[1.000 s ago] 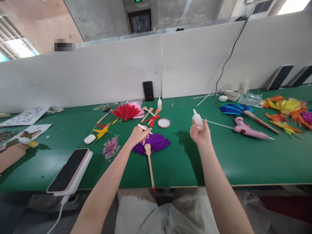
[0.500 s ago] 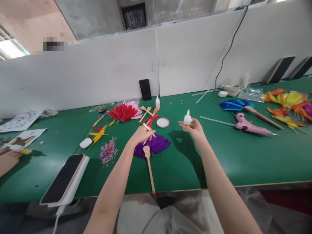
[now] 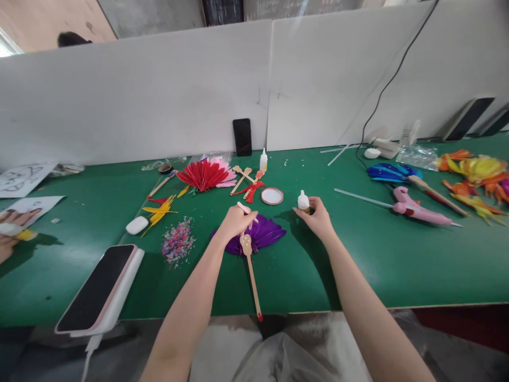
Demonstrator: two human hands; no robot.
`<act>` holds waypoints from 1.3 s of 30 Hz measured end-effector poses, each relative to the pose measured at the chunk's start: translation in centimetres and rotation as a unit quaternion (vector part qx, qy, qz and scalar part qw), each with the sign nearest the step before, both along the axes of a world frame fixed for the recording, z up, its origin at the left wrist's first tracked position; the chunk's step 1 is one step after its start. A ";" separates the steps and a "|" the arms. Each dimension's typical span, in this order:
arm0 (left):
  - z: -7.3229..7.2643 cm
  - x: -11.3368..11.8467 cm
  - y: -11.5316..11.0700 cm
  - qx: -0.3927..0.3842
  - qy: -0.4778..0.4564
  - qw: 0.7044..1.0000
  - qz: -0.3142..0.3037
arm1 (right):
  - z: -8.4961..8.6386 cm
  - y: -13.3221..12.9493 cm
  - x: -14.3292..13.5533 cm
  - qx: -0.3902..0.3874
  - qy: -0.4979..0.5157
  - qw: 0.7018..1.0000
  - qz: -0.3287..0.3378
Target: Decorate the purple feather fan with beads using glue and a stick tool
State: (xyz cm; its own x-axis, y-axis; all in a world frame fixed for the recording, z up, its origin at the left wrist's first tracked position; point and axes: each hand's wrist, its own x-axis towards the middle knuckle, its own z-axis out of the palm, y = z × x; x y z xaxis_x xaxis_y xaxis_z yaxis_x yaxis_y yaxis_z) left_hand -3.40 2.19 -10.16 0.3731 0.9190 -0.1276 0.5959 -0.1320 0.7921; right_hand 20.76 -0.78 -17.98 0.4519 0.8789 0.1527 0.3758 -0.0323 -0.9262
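My left hand (image 3: pixel 237 222) is closed around a slim pink pen-like tool (image 3: pixel 243 208), over the purple feather fan (image 3: pixel 264 233). The fan lies with its wooden handle (image 3: pixel 254 281) pointing at me. Small pale dots show on the handle's wide head. My right hand (image 3: pixel 318 216) grips a small white glue bottle (image 3: pixel 303 200), held upright to the right of the fan. Whether the bottle touches the table I cannot tell. A round white dish with a red rim (image 3: pixel 272 189) lies between and beyond my hands. The pink tool's lower tip is partly hidden by my fingers.
A red feather fan (image 3: pixel 203 176), wooden sticks (image 3: pixel 240 178) and another glue bottle (image 3: pixel 263 160) lie beyond. Colourful bits (image 3: pixel 178 241) and a propped phone (image 3: pixel 101 286) are at left, near another person's hand (image 3: pixel 11 225). A pink glue gun (image 3: pixel 421 209) lies at right.
My right hand has lowered the glue bottle toward the table. My left hand stays over the purple fan with the pink tool. The view has tilted down slightly.
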 end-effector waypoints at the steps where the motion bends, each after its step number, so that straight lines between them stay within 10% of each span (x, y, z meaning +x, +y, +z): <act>1: 0.0 0.0 0.0 0.003 0.000 1.000 -0.002 | 0.1 0.0 0.0 -0.004 -0.012 1.000 -0.008; 18: -0.7 -0.5 0.7 0.049 0.010 0.999 0.004 | 0.5 -0.9 0.8 -0.010 -0.091 0.995 -0.037; 25: -0.9 -0.3 0.4 0.059 0.010 0.998 -0.014 | 3.3 -2.3 -1.5 0.271 -0.100 0.935 -0.207; 33: -1.3 0.1 0.3 0.077 0.023 0.996 -0.033 | 3.7 -3.6 -6.6 0.190 -0.255 0.934 0.164; 39: -1.4 0.2 0.3 0.092 0.037 0.994 -0.040 | 3.0 -3.3 -7.2 0.126 -0.267 0.932 0.209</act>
State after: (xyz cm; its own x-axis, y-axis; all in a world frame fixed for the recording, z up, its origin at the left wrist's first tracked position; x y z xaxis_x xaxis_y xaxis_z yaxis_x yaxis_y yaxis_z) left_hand -3.24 2.50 -11.55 0.4412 0.8973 0.0100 0.6330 -0.3191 0.7053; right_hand 13.53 -4.12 -14.94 -0.1217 0.8672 0.4829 0.7169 0.4133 -0.5614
